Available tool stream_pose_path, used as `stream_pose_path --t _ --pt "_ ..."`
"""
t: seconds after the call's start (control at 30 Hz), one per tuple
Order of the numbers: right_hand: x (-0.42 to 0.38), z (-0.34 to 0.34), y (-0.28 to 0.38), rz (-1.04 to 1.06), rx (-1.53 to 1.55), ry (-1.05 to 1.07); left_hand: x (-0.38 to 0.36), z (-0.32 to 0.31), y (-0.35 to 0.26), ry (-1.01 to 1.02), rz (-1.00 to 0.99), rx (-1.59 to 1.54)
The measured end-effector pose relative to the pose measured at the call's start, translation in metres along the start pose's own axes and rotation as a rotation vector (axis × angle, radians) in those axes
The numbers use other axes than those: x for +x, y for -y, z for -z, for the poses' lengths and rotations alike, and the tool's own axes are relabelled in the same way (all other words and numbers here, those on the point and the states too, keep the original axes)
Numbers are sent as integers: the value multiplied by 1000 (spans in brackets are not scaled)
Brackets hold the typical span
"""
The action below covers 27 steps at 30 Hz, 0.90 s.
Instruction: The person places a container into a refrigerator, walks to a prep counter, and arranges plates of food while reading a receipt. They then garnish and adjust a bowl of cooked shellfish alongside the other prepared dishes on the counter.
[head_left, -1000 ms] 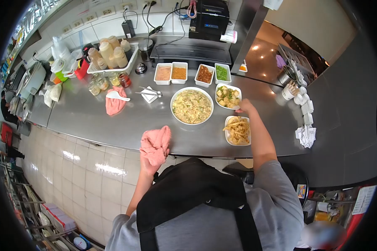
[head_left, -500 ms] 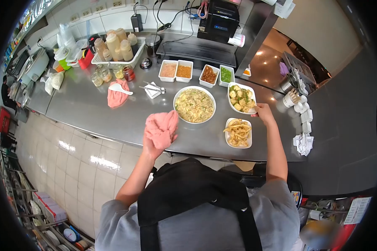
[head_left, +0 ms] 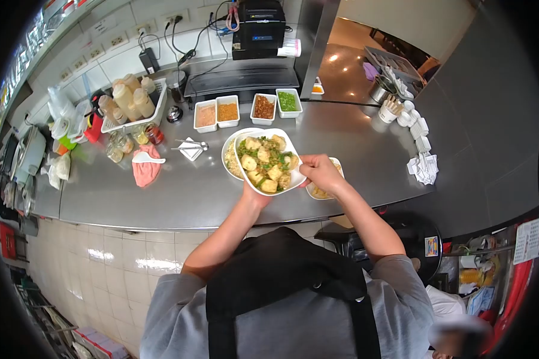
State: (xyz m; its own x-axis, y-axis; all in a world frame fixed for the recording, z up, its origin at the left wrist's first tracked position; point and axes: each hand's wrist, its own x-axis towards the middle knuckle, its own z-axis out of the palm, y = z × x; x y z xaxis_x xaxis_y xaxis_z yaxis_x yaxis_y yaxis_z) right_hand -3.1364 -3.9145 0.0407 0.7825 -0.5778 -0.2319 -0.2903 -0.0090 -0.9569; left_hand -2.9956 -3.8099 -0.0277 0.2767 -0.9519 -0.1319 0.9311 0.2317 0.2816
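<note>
A white square bowl (head_left: 290, 146) of pale golden cubes with chopped greens (head_left: 261, 158) is raised over the counter in both my hands. Its near edge rests on my left hand (head_left: 255, 197), whose fingers are hidden beneath it. My right hand (head_left: 322, 172) pinches the right rim. Partly covered behind the bowl stands a round bowl of a pale, egg-like dish (head_left: 229, 161). Under my right hand, a smaller white dish of fried strips (head_left: 321, 192) shows in part. The pink cloth my left hand held earlier is not visible there.
Four-sided tubs of toppings (head_left: 263, 107) line the back. To the left lie tongs on a white napkin (head_left: 191, 149), a white spoon (head_left: 147, 158) on a pink cloth (head_left: 145, 174), jars (head_left: 123, 142) and a basket of squeeze bottles (head_left: 126, 103). Crumpled papers (head_left: 423, 169) sit at right.
The bowl of golden cubes has been lifted from the counter and brought left, in front of my body. My left hand has moved right, under it. The camera view has shifted too.
</note>
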Motion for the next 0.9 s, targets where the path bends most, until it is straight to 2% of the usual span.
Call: stream_pose_path --t 0.03,0.1,0.13,0.17,0.2,0.3,0.43,0.5,0.53,0.6,0.67,0.77,0.8,0.83,0.87,0.9 --pt "0 -2 1 30 16 -23 -3 7 1 3 10 6" --pt "-1 0 6 39 18 -63 -13 5 -5 12 199 -69" --pt "0 4 8 57 -46 -75 -18 3 -5 -125 260 -99" --pt "0 9 9 73 -112 -86 -25 1 -4 -127 275 -97" --pt "4 17 4 74 -92 -85 -34 2 -6 -14 209 38" --pt "16 43 -10 17 -41 -123 -51 -11 -27 29 226 209" --pt "47 90 -44 -31 -31 -287 -98 25 -61 -263 -317 473" --pt "75 125 -77 -40 -132 -346 -123 60 -99 -14 -311 384" --pt "88 137 -92 -46 -237 -407 -133 62 -104 -196 -448 513" --pt "105 148 -111 -80 -211 -486 -143 71 -116 -366 -582 641" --pt "117 155 -128 -120 -200 -564 -151 89 -130 -493 -706 608" --pt "144 163 -159 -221 -233 -533 -161 95 -140 -529 -639 509" --pt "151 165 -168 -221 -287 -494 -160 125 -149 -493 -654 709" --pt "152 164 -170 -217 -282 -484 -154 141 -151 -500 -662 715" --pt "153 160 -170 -246 -222 -452 -147 153 -154 -424 -647 646" --pt "156 154 -170 -276 -165 -413 -138 178 -156 -427 -618 714"
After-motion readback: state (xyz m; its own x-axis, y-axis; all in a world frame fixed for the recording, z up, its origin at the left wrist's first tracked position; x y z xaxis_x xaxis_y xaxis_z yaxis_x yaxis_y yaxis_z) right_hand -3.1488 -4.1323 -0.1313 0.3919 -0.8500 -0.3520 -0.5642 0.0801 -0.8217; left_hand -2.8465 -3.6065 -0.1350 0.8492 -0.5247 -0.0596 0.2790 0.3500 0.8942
